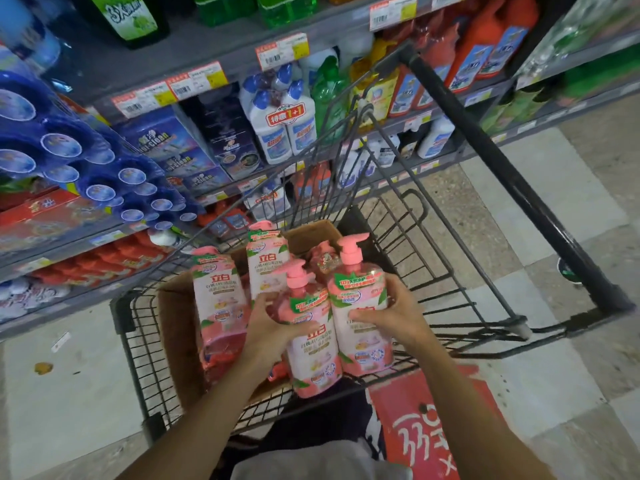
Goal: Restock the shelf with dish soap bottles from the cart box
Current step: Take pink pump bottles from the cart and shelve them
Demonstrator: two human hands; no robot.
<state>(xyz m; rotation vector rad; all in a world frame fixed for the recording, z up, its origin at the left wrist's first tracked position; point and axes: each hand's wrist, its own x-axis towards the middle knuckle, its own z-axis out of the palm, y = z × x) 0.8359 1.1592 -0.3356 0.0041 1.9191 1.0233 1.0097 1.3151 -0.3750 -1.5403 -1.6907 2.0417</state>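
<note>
Pink dish soap bottles fill a cardboard box [180, 327] that sits inside a black wire cart [433, 271], seen from above by the person reaching into it. Both bare hands hold a pair of pump bottles lifted above the box, side by side and touching. The left hand [268, 327] has its grip closed around the left bottle [313, 344], fingers wrapped over its front near the neck. The right hand [394, 315] has its grip closed around the right bottle [360, 306], which stands a little higher, thumb across the label. Both bottles are pale pink with pink pump tops and green and red label bands. Two more bottles [221, 296] stand upright in the box at the left, and another pump top shows behind the held pair. Beyond the cart on the left, grey store shelves [207, 39] carry blue boxes, white bottles with blue caps, green bottles and orange-red bottles, with price tags [282, 50] along the shelf edges. Pale floor tiles [554, 341] lie to the right, and a red sign [429, 427] with white writing shows on the cart's near end.
</note>
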